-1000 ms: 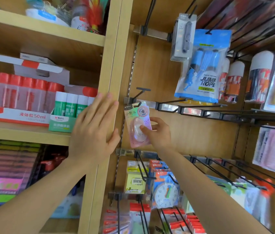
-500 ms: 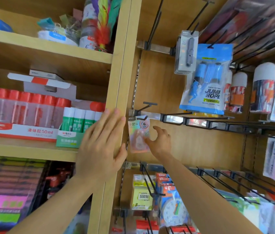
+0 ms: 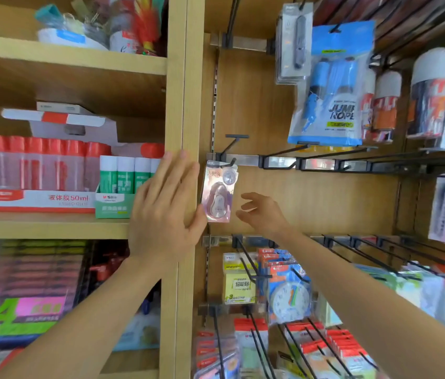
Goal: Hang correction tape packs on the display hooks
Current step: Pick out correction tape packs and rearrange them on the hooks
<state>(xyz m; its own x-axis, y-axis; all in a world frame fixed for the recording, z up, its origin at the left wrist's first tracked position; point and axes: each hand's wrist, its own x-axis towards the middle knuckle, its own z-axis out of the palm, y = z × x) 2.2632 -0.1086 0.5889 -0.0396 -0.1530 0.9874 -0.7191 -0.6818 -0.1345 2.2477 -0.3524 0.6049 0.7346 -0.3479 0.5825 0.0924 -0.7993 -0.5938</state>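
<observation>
A pink correction tape pack (image 3: pixel 218 195) hangs from the leftmost black display hook (image 3: pixel 230 163) on the metal rail, close against the wooden upright. My right hand (image 3: pixel 262 213) hovers just right of the pack with relaxed fingers, apart from it. My left hand (image 3: pixel 165 206) lies flat on the wooden upright (image 3: pixel 188 77), fingers straight, its thumb edge beside the pack's lower left corner.
Several empty black hooks (image 3: pixel 325 157) run rightward along the same rail. A blue jump rope pack (image 3: pixel 330 88) hangs above. Glue bottles (image 3: pixel 43 168) fill the left shelf. Long hooks with clocks and sticky pads (image 3: pixel 239 277) project below my right arm.
My right hand has let go of the pack, which now hangs on the hook, and has drawn back to the right. My left hand stays on the upright.
</observation>
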